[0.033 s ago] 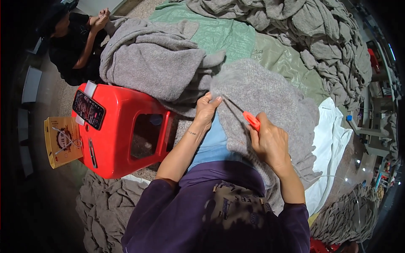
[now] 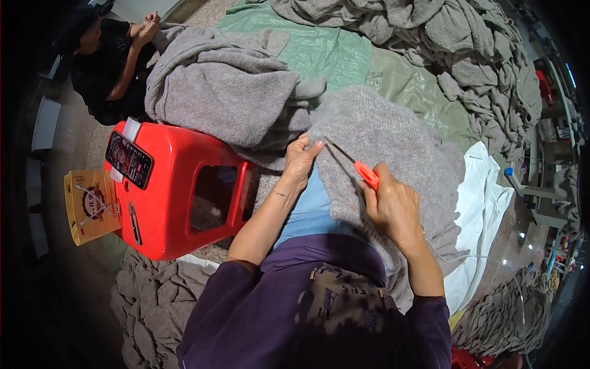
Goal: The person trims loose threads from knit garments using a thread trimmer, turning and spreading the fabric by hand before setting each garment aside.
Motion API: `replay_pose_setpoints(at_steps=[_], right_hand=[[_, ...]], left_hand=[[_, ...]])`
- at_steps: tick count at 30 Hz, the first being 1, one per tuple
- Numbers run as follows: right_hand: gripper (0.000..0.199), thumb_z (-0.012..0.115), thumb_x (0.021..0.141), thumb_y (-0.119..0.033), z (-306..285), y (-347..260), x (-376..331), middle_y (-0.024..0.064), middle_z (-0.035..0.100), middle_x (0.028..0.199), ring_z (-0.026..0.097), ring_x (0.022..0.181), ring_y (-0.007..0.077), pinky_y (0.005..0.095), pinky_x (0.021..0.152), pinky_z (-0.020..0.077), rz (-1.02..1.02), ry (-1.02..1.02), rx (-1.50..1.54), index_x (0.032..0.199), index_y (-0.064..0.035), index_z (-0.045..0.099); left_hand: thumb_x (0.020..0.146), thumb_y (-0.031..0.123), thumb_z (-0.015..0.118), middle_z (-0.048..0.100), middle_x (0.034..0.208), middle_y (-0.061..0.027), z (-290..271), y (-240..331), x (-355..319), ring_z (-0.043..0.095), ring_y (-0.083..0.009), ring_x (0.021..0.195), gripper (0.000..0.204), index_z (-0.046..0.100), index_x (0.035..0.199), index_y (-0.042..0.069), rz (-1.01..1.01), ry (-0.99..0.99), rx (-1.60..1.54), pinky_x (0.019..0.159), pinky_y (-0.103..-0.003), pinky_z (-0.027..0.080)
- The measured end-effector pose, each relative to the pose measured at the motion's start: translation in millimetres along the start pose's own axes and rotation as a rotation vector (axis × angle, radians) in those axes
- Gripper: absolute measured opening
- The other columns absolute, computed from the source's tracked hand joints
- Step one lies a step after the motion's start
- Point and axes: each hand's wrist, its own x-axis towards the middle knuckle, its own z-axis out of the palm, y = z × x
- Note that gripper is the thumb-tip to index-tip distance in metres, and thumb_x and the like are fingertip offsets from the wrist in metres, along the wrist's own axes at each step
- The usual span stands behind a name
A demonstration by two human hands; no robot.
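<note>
Nothing has shifted: the left hand (image 2: pixel 300 161) still pinches the grey sweater (image 2: pixel 393 141) edge on the lap, the right hand (image 2: pixel 393 206) at 4 o'clock stays closed on an orange tool (image 2: pixel 367 174), with big piles (image 2: pixel 467 55) apparently awaiting work.

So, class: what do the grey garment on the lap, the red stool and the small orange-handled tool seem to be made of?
Grey garment: knitted, wool-like yarn, judging by its fuzzy matte surface. Red stool: moulded plastic, glossy with highlights. Orange-handled tool in the right hand: plastic grip, thin dark blade, probably metal.
</note>
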Motion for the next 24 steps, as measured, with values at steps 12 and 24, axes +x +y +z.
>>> replay_pose_setpoints(at_steps=[12,24], right_hand=[[0.023,0.063,0.082,-0.020,-21.9,4.6,-36.8,0.0181,0.059,0.063,0.059,0.059,0.0387,0.0453,0.051,0.0438,0.028,-0.019,0.059,0.088,-0.0049,0.048],[0.022,0.063,0.081,-0.019,-25.7,0.5,-42.0,0.0181,0.060,0.069,0.058,0.061,0.0391,0.0451,0.052,0.0439,-0.027,-0.117,0.030,0.087,-0.0047,0.048]], left_hand=[[0.069,0.026,0.076,0.041,0.134,-0.0192,10.7,2.0,-50.7,0.037,-0.0320,0.126,0.085,0.031,0.137,0.004,0.451,0.074,0.852,0.105,-0.039,0.027],[0.066,0.031,0.077,0.038,0.136,-0.0211,7.4,0.2,-59.1,0.035,-0.0362,0.126,0.094,0.026,0.140,0.004,0.357,0.016,1.121,0.105,-0.043,0.025]])
